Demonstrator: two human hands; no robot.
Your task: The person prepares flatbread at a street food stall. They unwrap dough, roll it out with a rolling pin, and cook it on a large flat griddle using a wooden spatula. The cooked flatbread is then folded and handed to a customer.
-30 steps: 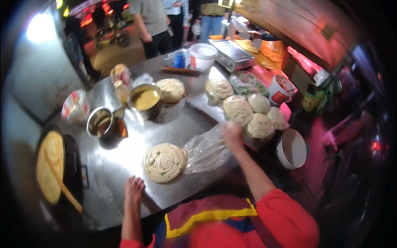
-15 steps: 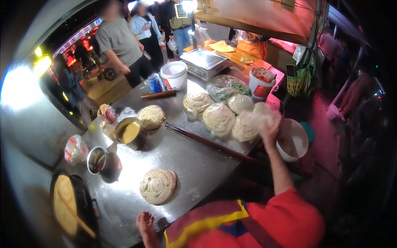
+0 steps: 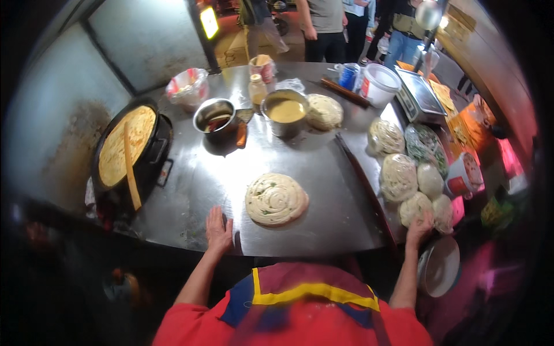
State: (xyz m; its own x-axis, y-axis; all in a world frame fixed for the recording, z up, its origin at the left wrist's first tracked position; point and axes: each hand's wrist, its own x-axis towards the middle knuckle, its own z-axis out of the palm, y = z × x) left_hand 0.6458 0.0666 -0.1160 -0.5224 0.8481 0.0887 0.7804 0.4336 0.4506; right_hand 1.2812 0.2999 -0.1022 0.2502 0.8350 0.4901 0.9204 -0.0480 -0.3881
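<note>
Now the left hand (image 3: 219, 229) lies flat

Head view: half-curled a moment ago, it now rests, fingers spread, beside the coiled dough (image 3: 276, 199) near the front of the shiny steel tabletop (image 3: 340, 228). The right hand (image 3: 421, 228), earlier raised with crumpled plastic, is at the wrapped dough (image 3: 413, 209); whether it pinches anything, I cannot tell. A pan (image 3: 151, 138) stands left; bystanders (image 3: 326, 16) stand beyond.

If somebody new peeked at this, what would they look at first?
Probably the pale dough swirl flecked with green, alone near the front of the shiny metal table. Next, maybe the big golden flatbread in the black pan at the left, a wooden stick across it. Then the bunched dough rounds at the right, beside the right hand.
</note>
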